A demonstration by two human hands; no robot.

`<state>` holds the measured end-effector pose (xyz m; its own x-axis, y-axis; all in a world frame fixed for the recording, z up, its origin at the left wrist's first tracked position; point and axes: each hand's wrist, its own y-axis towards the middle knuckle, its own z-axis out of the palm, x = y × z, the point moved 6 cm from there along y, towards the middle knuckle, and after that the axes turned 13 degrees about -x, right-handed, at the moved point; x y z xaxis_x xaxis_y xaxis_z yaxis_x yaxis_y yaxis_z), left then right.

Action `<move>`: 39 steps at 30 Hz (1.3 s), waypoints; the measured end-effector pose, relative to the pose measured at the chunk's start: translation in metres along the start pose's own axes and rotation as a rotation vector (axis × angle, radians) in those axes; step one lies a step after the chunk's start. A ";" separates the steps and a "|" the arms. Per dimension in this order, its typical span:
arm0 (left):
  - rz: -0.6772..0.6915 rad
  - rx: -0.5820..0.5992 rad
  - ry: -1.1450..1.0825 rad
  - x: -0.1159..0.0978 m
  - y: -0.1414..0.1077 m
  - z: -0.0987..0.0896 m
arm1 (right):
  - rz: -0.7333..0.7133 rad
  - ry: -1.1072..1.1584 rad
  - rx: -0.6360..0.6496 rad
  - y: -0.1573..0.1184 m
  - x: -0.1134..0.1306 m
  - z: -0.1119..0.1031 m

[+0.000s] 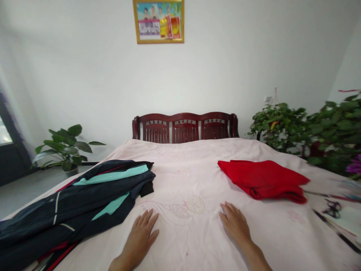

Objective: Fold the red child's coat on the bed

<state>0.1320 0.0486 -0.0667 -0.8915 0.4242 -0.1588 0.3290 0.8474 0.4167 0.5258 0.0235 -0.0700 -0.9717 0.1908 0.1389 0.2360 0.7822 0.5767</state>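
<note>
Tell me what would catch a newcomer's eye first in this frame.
The folded red cloth stands out first, lying on the pale pink bedcover just beyond the right hand. On the left, a dark jacket with teal panels lies near the left hand. A gold-framed picture hangs high on the wall.

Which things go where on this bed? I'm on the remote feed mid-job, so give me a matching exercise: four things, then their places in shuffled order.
Things:
1. Red folded cloth
2. Dark jacket with teal panels
3. Left hand
4. Dark red wooden headboard

Places:
A. Far end of the bed
B. Left side, reaching the bed's edge
C. Right side, beyond the right hand
D. Palm down, near the jacket

Pairs: 1-C, 2-B, 3-D, 4-A
</note>
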 end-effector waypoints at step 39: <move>-0.005 -0.010 -0.012 0.001 0.000 0.000 | 0.015 0.041 0.008 0.000 0.000 -0.002</move>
<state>0.1312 0.0493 -0.0664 -0.8893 0.4239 -0.1718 0.3213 0.8463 0.4249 0.5256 0.0224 -0.0688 -0.9672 0.1782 0.1808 0.2506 0.7839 0.5680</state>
